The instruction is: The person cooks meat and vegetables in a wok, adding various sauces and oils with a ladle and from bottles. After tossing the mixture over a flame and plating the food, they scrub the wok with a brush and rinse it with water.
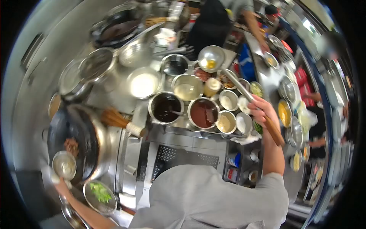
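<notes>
Right hand [263, 108], 3 o'clock: fingers clamped on long handle [239, 84]. Left hand [63, 186], 8 o'clock: at small bowl [64, 165], over wok [72, 128]; finger closure blurred, cannot tell.

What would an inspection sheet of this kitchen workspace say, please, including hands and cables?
Surface: shiny steel counter, some glare.
Job's things: large dark wok containing brown food pieces; small round metal bowl over it; round metal dish of green vegetables beside it.
Clutter: round steel containers crowded together; pale bamboo brush beside the wok.
Hands: right hand holds a long metal utensil with brown wooden handle; left hand is near the metal bowl, grip too blurred to tell.
Cables: nothing seen.
Surroundings: person in black apron across the counter; other people at right.
</notes>
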The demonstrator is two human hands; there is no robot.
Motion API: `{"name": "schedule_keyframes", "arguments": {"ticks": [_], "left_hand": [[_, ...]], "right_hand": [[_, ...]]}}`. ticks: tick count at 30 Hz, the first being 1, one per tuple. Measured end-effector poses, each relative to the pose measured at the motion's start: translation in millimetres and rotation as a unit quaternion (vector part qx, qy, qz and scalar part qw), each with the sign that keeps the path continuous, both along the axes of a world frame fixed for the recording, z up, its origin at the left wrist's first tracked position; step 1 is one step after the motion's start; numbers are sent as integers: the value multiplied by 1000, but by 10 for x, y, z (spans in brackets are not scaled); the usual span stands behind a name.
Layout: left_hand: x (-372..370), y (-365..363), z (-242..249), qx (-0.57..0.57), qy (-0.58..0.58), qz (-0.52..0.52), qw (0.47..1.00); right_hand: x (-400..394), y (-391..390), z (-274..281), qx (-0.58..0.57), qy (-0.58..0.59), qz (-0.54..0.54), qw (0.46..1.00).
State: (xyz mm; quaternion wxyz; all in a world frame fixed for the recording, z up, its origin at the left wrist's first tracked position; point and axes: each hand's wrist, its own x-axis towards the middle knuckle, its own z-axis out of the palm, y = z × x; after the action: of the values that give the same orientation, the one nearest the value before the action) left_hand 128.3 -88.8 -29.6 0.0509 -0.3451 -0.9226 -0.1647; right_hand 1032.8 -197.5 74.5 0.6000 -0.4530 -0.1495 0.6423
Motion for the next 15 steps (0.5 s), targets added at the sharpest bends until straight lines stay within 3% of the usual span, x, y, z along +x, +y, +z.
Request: {"name": "schedule_keyframes", "arguments": {"ticks": [2, 3, 4, 5, 6, 7, 8, 11, 15], "left_hand": [[-180, 5, -83, -2, -32, -49, 998], [-618, -13, -463, 60, 34, -120, 990], [-570, 41, -494, 134, -74, -101, 983], [-1201, 150, -859, -209, 219, -170, 938], [-634, 135, -544, 48, -85, -50, 994], [-281, 175, -472, 55, -23, -56, 997], [133, 176, -184, 112, -55, -57, 991], [517, 345, -103, 137, 0, -63, 989], [871, 472, 164, 167, -103, -66, 978]], "right_hand": [[-209, -43, 107, 48, 55, 38, 997], [-389, -35, 209, 42, 74, 33, 996], [-564, -6, 261, 44, 80, 31, 995], [-807, 45, 346, 46, 128, 44, 990], [-940, 96, 289, 54, 137, 66, 987], [-1087, 173, 247, 77, 171, 113, 976], [-1297, 274, 223, 76, 189, 151, 967], [-1985, 599, 118, 45, 257, 226, 938], [-3021, 1105, -36, 22, 220, 389, 894]]}}
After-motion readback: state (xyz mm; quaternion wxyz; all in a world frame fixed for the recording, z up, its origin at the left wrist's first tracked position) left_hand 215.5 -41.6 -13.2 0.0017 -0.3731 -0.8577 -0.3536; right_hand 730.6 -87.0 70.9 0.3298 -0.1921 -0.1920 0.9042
